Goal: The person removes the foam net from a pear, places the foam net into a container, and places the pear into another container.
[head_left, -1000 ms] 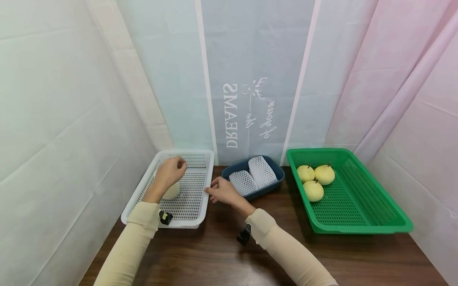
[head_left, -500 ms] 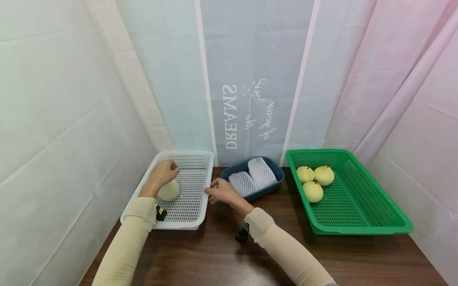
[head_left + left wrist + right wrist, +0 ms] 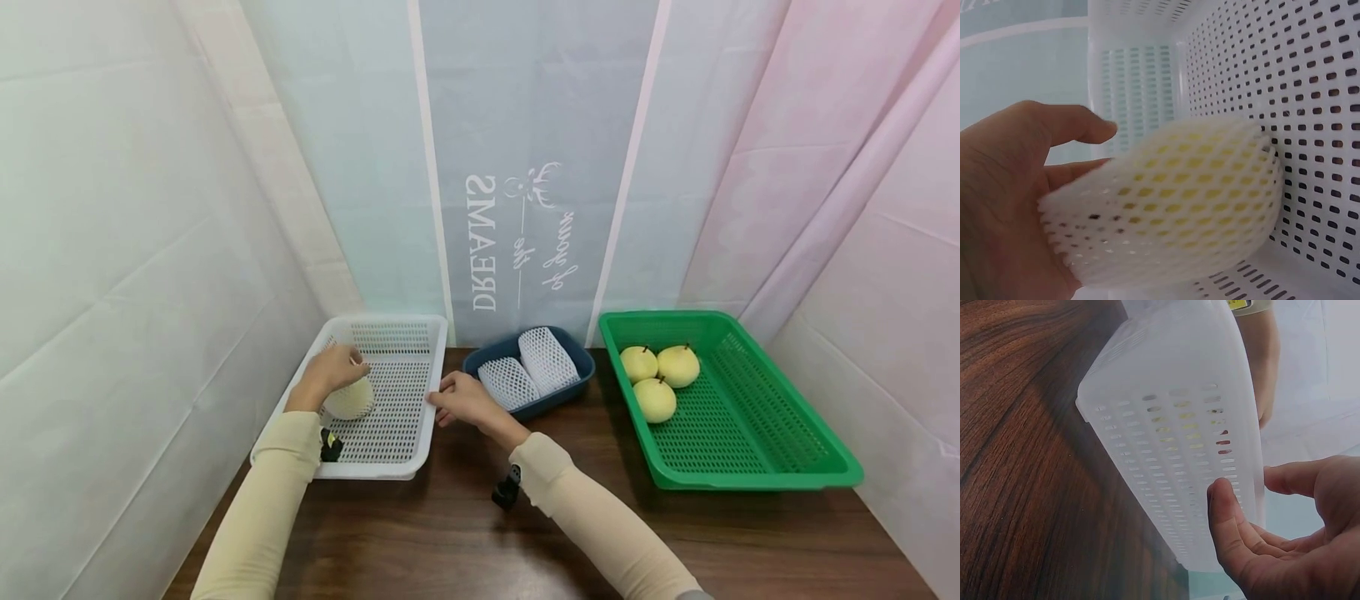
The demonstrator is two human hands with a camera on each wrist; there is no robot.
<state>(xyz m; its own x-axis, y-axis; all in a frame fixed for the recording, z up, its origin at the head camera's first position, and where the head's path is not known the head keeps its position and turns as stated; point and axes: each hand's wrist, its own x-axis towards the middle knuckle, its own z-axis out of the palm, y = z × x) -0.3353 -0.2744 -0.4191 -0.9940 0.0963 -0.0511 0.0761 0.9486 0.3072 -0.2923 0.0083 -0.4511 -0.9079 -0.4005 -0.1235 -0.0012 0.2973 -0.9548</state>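
Inside the white basket (image 3: 422, 429) sits a yellow pear in a white foam net (image 3: 1210, 194), with the loose end of the net towards my left palm. My left hand (image 3: 327, 372) is beside and over it; in the left wrist view its thumb stands away from the net, while the other fingers are partly hidden behind it. My right hand (image 3: 468, 400) pinches the basket's right rim, thumb at the top edge and fingers (image 3: 1225, 512) against the outer wall.
A blue tray (image 3: 551, 406) holding white foam nets (image 3: 550, 358) stands between the baskets. On the right is a green basket (image 3: 765, 479) with three pale yellow pears (image 3: 655, 401). Cloth walls (image 3: 525, 100) enclose the brown wooden table (image 3: 420, 542) at the back and sides.
My left hand has moved left and lower in the head view, so more of the netted pear shows. The right hand has stayed at the basket rim.
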